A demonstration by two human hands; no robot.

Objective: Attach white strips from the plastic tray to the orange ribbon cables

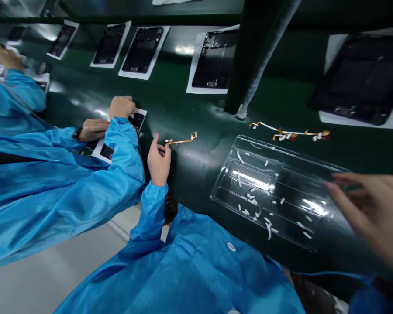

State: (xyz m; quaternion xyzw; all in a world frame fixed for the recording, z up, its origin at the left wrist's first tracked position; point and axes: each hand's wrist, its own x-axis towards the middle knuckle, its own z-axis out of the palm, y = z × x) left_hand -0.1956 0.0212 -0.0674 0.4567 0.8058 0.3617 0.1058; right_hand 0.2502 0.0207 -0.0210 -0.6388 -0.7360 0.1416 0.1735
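On the dark green table (190, 174), in front of the person in the blue coat, the left hand (159, 161) is raised with its thumb and fingers pressed together on one end of a thin copper-coloured flex strip (183, 140). The strip reaches out to the right from the fingertips and seems to be just above the table surface; I cannot tell if its far end touches it.

The right hand (373, 213) is at the right edge of the view, with the fingers spread and loose, holding nothing. Its fingertips are just over the right end of a clear plastic tray (249, 152). The tray lies flat on the table, and small white scraps (252, 200) are scattered in its long compartments.

Behind the tray, more flex strips (291, 133) with white and orange parts lie in a row on the table. Farther back, several dark tablet frames (214, 59) rest on white sheets, side by side.

To the left, a co-worker's hands (109, 120) in blue sleeves press on another dark frame (136, 120), near the left hand but apart from it. A dark post (240, 65) stands upright on the table, between the frames.
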